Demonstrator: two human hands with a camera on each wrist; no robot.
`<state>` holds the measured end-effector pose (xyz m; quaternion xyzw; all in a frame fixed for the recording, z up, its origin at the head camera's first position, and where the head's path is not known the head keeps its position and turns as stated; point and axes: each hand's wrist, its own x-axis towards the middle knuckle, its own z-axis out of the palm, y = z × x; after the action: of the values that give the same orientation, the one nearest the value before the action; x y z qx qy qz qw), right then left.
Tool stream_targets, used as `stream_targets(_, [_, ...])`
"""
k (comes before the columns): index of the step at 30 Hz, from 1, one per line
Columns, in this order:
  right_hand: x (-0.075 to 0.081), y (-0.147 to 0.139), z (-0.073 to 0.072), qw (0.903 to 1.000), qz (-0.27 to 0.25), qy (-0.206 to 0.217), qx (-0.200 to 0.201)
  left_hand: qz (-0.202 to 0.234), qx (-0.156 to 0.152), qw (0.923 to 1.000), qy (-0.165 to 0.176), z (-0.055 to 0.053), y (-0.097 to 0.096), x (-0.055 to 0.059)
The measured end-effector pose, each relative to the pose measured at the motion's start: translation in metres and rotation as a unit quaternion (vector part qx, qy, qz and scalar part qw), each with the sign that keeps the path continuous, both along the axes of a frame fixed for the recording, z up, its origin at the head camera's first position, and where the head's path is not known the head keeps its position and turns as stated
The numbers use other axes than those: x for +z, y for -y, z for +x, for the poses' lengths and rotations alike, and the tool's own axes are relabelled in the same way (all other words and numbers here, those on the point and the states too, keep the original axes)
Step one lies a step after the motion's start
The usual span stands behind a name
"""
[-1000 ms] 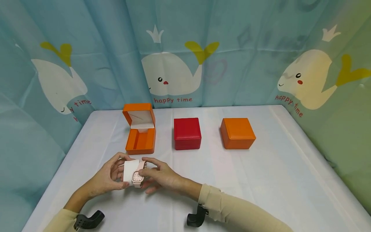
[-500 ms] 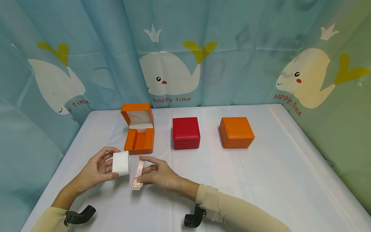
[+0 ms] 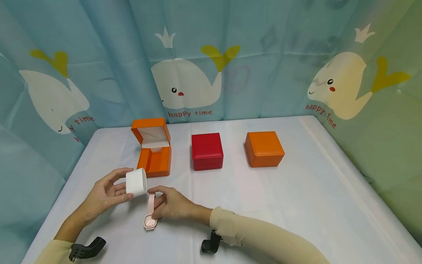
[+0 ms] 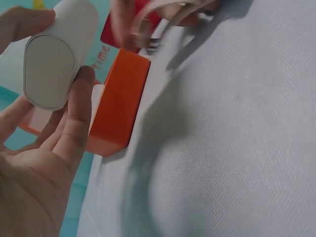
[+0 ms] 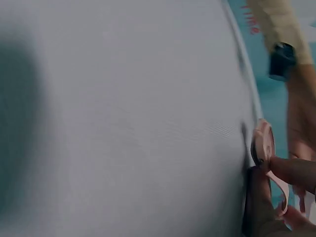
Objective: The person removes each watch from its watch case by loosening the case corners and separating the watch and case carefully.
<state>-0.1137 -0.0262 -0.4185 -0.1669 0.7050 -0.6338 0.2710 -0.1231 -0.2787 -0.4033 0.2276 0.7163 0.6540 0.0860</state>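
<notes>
My left hand [image 3: 103,193] holds a white oval-ended watch pillow [image 3: 135,182] between thumb and fingers, raised just in front of an open orange watch box [image 3: 159,169]. In the left wrist view, the flat oval end of the pillow [image 4: 48,71] faces the camera. To its right, my right hand [image 3: 174,204] pinches a pale pink watch [image 3: 150,221] by thumb and fingers. The strap hangs lengthwise, dial toward the near side. In the right wrist view, the watch [image 5: 265,144] is seen edge-on at the thumb. Pillow and watch are apart.
A closed red box [image 3: 207,151] stands right of the open one, with a closed orange box [image 3: 265,149] farther right. All rest on a white-covered table [image 3: 296,205]. A blue whale-print curtain [image 3: 132,80] rises behind. Black mounts sit on both wrists.
The watch has come off the white pillow and moved toward the near side in my right hand. My left hand has carried the pillow left and slightly away. The boxes keep their places.
</notes>
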Motion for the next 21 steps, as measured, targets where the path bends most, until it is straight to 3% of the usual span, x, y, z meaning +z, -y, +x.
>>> stream_targets(4, [-0.004,0.007,0.0,0.9977,0.032,-0.052,0.028,-0.015,0.023,0.9996,0.005,-0.001,0.0,0.0])
stream_targets(9, [-0.004,0.019,-0.001,0.9953,0.031,-0.088,0.025,-0.068,0.068,0.9953,0.004,0.002,0.0,0.003])
stream_targets(12, [-0.002,0.022,0.0,0.9908,0.059,-0.119,0.026,-0.1,0.087,0.9911,-0.009,0.001,0.0,0.004])
stream_targets(17, [0.0,0.021,-0.001,0.9754,0.113,-0.186,0.034,-0.124,0.092,0.9877,-0.028,-0.004,-0.003,0.003])
stream_targets(21, [0.0,0.019,-0.003,0.9698,0.123,-0.206,0.044,-0.123,0.101,0.9868,-0.028,-0.005,-0.005,0.003])
